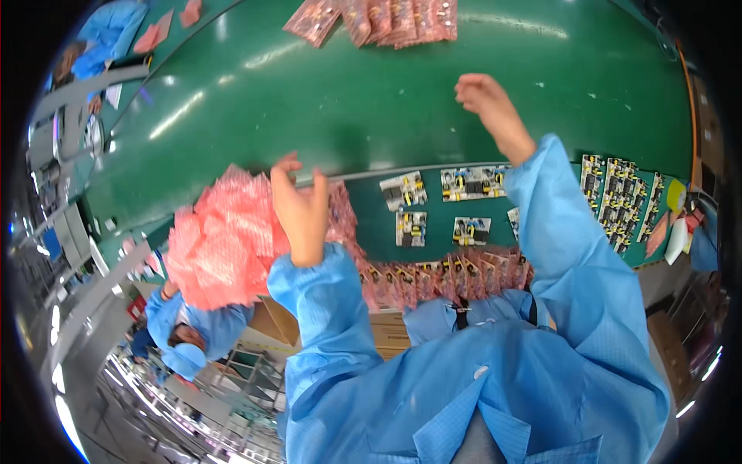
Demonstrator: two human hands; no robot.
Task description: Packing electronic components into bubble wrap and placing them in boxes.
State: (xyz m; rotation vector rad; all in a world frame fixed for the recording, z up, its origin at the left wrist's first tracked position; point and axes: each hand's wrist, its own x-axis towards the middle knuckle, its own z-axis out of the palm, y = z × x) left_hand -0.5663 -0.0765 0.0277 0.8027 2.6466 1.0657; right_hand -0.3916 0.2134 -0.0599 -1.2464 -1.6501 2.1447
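My left hand [302, 213] is raised beside a heap of pink bubble-wrap bags [220, 243], thumb and fingers apart, holding nothing. Farther out on the right, my right hand [495, 116] hovers over the green bench [371, 100]. Its fingers are loosely bent, and no object shows in them. Between my arms lie several loose circuit boards, among them a large board [473, 182] and a smaller board [410, 229]. Along the near edge stands a row of bagged circuit boards [440, 280] in pink wrap.
More bagged boards [386, 22] lie at the far edge. On the right are rows of bare circuit boards [621, 201], with a yellow round item [676, 195] beyond them. A co-worker in blue [189, 336] is at the lower left, and a blue sleeve [112, 31] shows at the far left.
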